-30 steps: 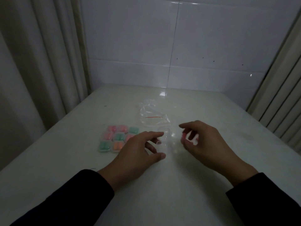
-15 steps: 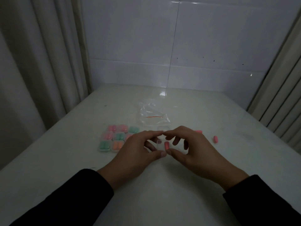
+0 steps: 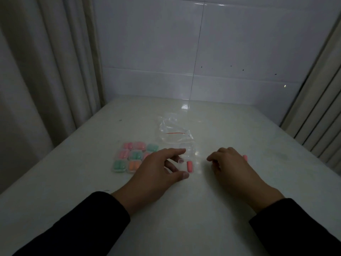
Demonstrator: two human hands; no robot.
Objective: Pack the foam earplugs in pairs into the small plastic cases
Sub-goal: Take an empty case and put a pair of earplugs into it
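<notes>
Light: dim; colours are muted and small details are hard to read.
Counter [image 3: 184, 209]: pale and glossy, set against a white tiled wall [image 3: 239, 52], with curtains [image 3: 46, 71] on the left and pleated fabric on the right.
Left hand [image 3: 156, 172]: rests on the counter, forefinger stretched forward, thumb out to the right along the surface, other fingers bent under. Its grip is spread wide and has hold of nothing that I can see.
Loose earplug [image 3: 189, 166]: pink-orange, in the gap between the left forefinger and thumb, just beside the thumb tip. It seems to sit in an open clear case [image 3: 188, 154] whose outline is faint; I cannot tell this for certain.
Right hand [image 3: 230, 167]: on the counter to the right, apart from the left hand, back turned up, fingers curled downward. Whether its grip holds anything is hidden.
Second earplug [image 3: 245, 157]: pink, showing just past the far edge of the right hand; contact cannot be made out.
Filled cases [image 3: 132, 157]: a cluster of small clear cases left of the left hand, with pink, green and orange pairs inside, the nearest partly covered by the hand.
Plastic bag [image 3: 173, 132]: clear, crumpled, with a red line across it, lying beyond the hands.
Sleeves [image 3: 83, 224]: dark, on both forearms.
</notes>
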